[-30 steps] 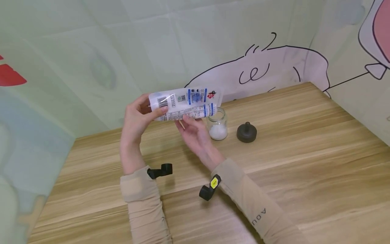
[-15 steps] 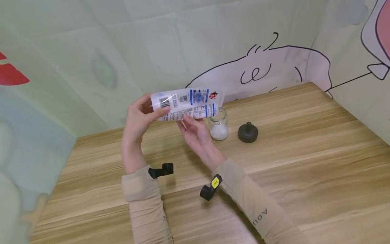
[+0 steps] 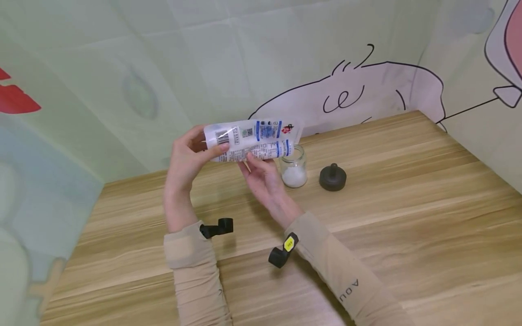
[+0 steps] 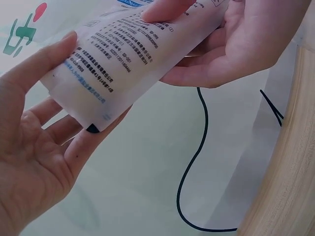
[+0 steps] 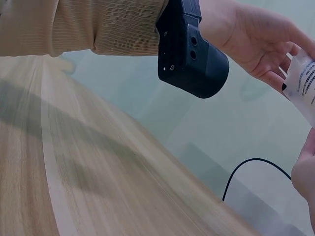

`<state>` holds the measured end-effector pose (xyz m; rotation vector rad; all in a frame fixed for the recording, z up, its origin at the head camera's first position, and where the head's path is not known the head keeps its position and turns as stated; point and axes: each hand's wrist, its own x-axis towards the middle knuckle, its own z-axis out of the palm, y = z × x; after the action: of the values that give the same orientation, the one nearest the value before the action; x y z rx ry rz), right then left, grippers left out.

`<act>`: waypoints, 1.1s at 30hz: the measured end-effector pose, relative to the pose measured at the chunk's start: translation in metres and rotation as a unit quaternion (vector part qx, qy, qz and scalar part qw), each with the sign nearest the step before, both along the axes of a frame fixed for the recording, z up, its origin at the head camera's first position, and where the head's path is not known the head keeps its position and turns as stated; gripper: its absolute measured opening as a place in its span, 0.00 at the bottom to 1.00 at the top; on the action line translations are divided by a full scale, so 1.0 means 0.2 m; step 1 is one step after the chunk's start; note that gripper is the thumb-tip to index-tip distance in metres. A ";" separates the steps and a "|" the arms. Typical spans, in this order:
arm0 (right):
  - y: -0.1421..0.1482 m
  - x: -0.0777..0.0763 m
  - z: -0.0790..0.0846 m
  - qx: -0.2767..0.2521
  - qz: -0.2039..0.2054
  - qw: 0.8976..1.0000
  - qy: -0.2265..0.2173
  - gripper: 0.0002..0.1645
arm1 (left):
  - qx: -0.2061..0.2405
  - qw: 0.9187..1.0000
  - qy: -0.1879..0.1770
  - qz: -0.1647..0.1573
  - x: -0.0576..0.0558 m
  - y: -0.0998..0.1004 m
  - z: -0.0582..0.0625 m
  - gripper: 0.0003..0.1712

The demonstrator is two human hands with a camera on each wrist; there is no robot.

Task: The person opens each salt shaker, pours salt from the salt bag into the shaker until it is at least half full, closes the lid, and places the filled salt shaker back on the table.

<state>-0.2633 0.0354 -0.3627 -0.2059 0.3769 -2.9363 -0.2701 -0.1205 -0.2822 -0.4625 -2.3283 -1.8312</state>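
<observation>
My left hand [image 3: 183, 158] grips the left end of a white plastic bag [image 3: 236, 132], printed with a barcode and blue and black text. The thumb lies on the bag's front. Lower down, my right hand [image 3: 263, 179] holds the bag from beneath, thumb on the front and fingers behind. The bag lies nearly level in the air. Its right end reaches over the mouth of a glass jar [image 3: 294, 174], which has white contents. In the left wrist view both hands hold the bag [image 4: 115, 69]; its far end is out of frame there.
A dark round lid [image 3: 332, 177] with a knob on top rests on the wooden table [image 3: 391, 194], right of the jar. Behind the table stands a pale wall [image 3: 204, 68] with cartoon drawings. Black camera mounts [image 3: 278, 256] sit on both wrists.
</observation>
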 end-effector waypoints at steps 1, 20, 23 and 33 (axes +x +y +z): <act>0.00 0.00 0.00 -0.001 0.000 1.000 0.000 0.44 | 0.000 1.000 0.001 0.000 0.00 0.00 0.00 0.25; 0.00 0.01 0.00 -0.021 -0.019 0.999 -0.029 0.39 | -0.008 1.000 0.001 0.007 0.00 0.01 0.00 0.26; 0.00 0.00 0.00 -0.025 -0.019 0.999 -0.029 0.39 | -0.009 1.000 0.001 0.010 0.00 0.01 0.00 0.26; 0.01 -0.01 0.00 -0.035 -0.036 0.997 -0.051 0.41 | -0.001 1.000 -0.003 0.015 0.00 -0.01 0.01 0.26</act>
<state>-0.2644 0.0364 -0.3637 -0.0522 0.2728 -3.0179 -0.2691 -0.1223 -0.2809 -0.4214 -2.3272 -1.8199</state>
